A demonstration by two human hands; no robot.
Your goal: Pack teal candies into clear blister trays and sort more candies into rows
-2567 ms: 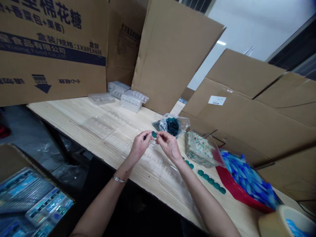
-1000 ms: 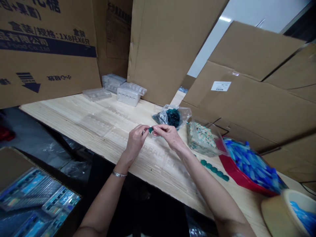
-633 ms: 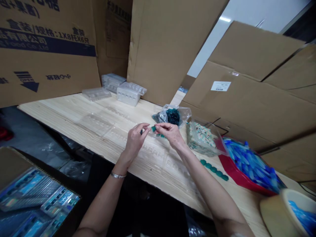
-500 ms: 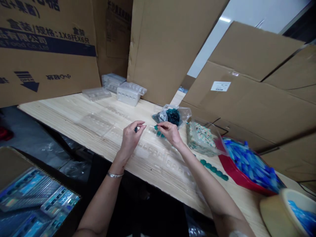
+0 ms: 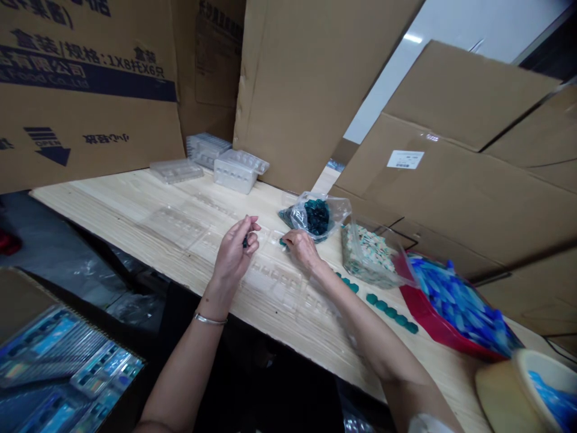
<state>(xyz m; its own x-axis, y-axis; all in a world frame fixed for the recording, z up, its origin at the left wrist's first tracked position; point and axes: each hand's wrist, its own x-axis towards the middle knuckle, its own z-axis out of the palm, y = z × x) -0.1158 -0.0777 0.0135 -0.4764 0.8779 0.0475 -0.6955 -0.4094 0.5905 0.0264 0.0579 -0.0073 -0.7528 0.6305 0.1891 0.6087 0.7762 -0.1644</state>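
My left hand is raised above a clear plastic blister tray, its fingers closed on a small dark teal piece. My right hand rests low over the same tray, its fingertips pinching a small teal piece. Just beyond that hand lies a clear bag of dark teal pieces. A row of round teal pieces sits on the wooden table to the right of my right forearm.
A clear bag of speckled pieces and a red tray of blue pieces stand at the right. Stacked plastic trays lie against tall cardboard sheets. A box of packaged cards sits low at the left.
My hands have moved apart: the left has drawn back leftward and turned more upright, and the right has lowered toward the tray. The teal piece between them has separated into pieces held by each hand.
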